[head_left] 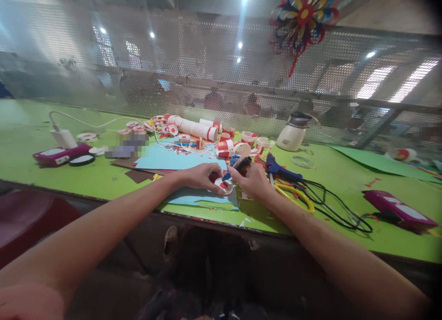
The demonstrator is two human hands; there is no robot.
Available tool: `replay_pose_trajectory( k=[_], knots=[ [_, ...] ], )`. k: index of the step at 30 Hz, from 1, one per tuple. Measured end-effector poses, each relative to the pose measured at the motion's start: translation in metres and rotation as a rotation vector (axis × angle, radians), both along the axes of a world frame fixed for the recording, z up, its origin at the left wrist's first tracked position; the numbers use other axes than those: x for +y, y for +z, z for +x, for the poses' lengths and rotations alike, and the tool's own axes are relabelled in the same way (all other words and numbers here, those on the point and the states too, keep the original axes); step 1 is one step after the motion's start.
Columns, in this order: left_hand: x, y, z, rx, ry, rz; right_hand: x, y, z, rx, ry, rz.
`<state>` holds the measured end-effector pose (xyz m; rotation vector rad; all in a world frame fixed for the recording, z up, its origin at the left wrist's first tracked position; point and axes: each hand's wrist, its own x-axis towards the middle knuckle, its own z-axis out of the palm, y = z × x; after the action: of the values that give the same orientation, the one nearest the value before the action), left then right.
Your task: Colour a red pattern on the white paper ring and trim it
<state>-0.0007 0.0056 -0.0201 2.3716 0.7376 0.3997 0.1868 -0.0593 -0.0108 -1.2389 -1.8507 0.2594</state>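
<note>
My left hand (202, 176) is closed on a small red and white paper ring (224, 185), which it holds just above a light blue paper sheet (193, 196) at the near edge of the green table (69, 182). My right hand (253, 179) grips a dark glue gun (241, 163) with a blue part, its tip pointed down at the ring. The two hands nearly touch over the ring.
Behind the hands lie several red and white paper cups (226, 147), rolls (193, 125) and rings. A blue glue gun (281, 169), yellow scissors (297, 195) and black cables (331, 205) lie to the right. A white jar (292, 133), two magenta boxes (398, 209), a charger (64, 138).
</note>
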Motion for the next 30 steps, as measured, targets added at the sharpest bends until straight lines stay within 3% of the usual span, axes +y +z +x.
replay_pose_trajectory(
  k=[8, 30],
  knots=[
    [-0.002, 0.0022, -0.0001, 0.011, 0.005, -0.01, 0.0047, -0.0027, 0.0031, 0.262, -0.051, 0.07],
    [-0.0006, 0.0013, 0.0002, -0.002, 0.002, -0.022, 0.0024, 0.0008, 0.0014, 0.076, -0.067, 0.011]
  ],
)
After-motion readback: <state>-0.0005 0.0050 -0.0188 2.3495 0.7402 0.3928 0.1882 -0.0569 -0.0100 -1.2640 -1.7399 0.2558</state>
